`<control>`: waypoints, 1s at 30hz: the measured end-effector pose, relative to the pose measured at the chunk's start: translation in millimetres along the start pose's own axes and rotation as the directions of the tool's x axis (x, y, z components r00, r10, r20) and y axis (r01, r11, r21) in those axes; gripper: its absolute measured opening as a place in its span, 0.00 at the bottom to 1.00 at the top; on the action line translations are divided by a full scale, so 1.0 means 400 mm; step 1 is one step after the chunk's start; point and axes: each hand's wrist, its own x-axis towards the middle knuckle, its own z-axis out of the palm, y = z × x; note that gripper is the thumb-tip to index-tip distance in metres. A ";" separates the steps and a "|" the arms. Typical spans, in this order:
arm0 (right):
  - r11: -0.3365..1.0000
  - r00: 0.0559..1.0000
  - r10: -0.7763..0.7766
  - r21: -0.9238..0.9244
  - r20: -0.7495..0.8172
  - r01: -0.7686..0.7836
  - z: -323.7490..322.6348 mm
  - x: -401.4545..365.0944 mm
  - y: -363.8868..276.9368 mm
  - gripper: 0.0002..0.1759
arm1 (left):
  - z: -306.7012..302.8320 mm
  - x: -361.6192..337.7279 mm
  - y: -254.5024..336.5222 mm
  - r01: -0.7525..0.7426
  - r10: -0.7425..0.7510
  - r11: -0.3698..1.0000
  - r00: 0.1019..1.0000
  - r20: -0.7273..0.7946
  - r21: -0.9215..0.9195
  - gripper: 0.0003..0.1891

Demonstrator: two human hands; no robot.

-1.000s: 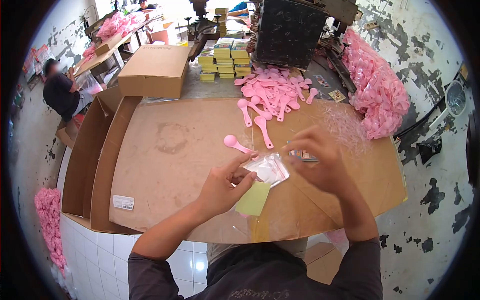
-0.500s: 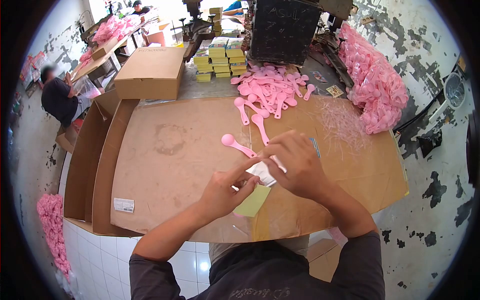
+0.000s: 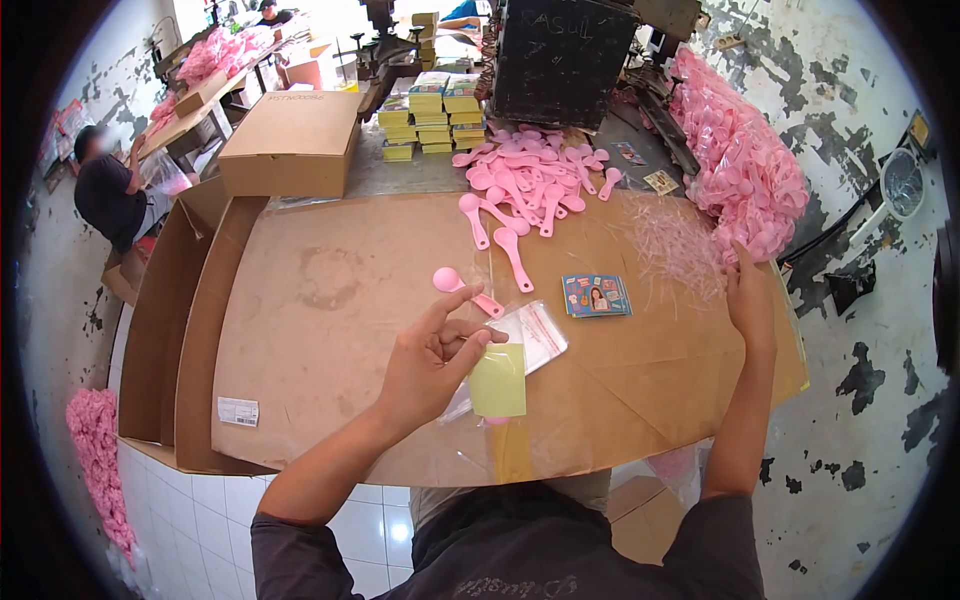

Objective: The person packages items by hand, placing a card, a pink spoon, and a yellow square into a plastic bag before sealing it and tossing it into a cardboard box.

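My left hand (image 3: 435, 355) is closed, pinching the top of a clear plastic bag with a yellow-green card (image 3: 498, 382) in it. A bit of pink shows below the card. Under this bag lies a stack of clear plastic bags (image 3: 540, 335), and a pink measuring spoon (image 3: 470, 290) rests just beyond my fingers. Far to the right, my right hand (image 3: 748, 300) reaches out with fingers extended, beside loose clear plastic strips (image 3: 675, 250) and the heap of bagged pink spoons (image 3: 745, 160). A stack of picture cards (image 3: 597, 296) lies between my hands.
Loose pink spoons (image 3: 530, 170) are piled at the back of the cardboard-covered table (image 3: 320, 350). Behind stand stacked cards (image 3: 432, 110), a black machine box (image 3: 560, 65) and a closed carton (image 3: 290, 140). An open carton (image 3: 165, 340) borders the left edge. A person (image 3: 112, 190) sits at far left.
My right hand has left the bag and swung far right to the strips, uncovering the picture cards and bag stack. My left hand keeps the bag, which now hangs more upright.
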 end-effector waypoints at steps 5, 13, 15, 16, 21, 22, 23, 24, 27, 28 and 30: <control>0.841 0.946 -0.200 0.540 0.256 0.031 -0.066 -0.060 -0.376 0.17 | -0.001 0.009 -0.023 -0.029 0.029 1.000 1.000 0.004 -0.010 0.23; 0.286 0.671 -0.614 0.910 0.415 -0.300 0.047 -0.137 -0.642 0.21 | -0.005 0.007 -0.021 -0.012 0.013 0.997 1.000 0.006 -0.070 0.23; 0.238 0.663 -0.617 0.904 0.424 -0.356 0.071 -0.122 -0.645 0.19 | -0.014 0.008 -0.012 0.029 -0.026 0.992 0.999 0.025 -0.123 0.23; 0.230 0.657 -0.620 0.900 0.428 -0.370 0.074 -0.115 -0.639 0.18 | -0.015 0.010 -0.018 0.015 -0.011 0.992 0.999 0.030 -0.122 0.22; 0.281 0.653 -0.598 0.884 0.465 -0.372 0.074 -0.104 -0.625 0.13 | -0.009 0.018 -0.040 0.092 -0.086 0.986 0.995 0.047 -0.139 0.17; 0.245 0.685 -0.583 0.898 0.437 -0.364 0.084 -0.110 -0.628 0.13 | -0.008 0.018 -0.043 0.099 -0.095 0.988 0.995 0.044 -0.117 0.16; 0.207 0.716 -0.567 0.912 0.408 -0.355 0.090 -0.114 -0.630 0.12 | -0.010 0.018 -0.046 0.106 -0.103 0.990 0.994 0.041 -0.094 0.15; 0.201 0.721 -0.561 0.912 0.407 -0.358 0.091 -0.114 -0.628 0.12 | -0.012 0.018 -0.047 0.113 -0.111 0.991 0.993 0.037 -0.070 0.15; 0.185 0.723 -0.547 0.903 0.422 -0.387 0.091 -0.111 -0.621 0.10 | -0.013 0.019 -0.046 0.088 -0.086 0.995 0.996 0.039 -0.054 0.13; 0.180 0.716 -0.545 0.895 0.436 -0.409 0.090 -0.109 -0.619 0.10 | -0.015 0.018 -0.052 0.071 -0.070 0.997 0.997 0.041 -0.035 0.13; 0.172 0.703 -0.554 0.888 0.446 -0.428 0.090 -0.108 -0.613 0.10 | -0.023 0.014 -0.068 0.037 -0.037 0.999 0.998 0.046 0.004 0.12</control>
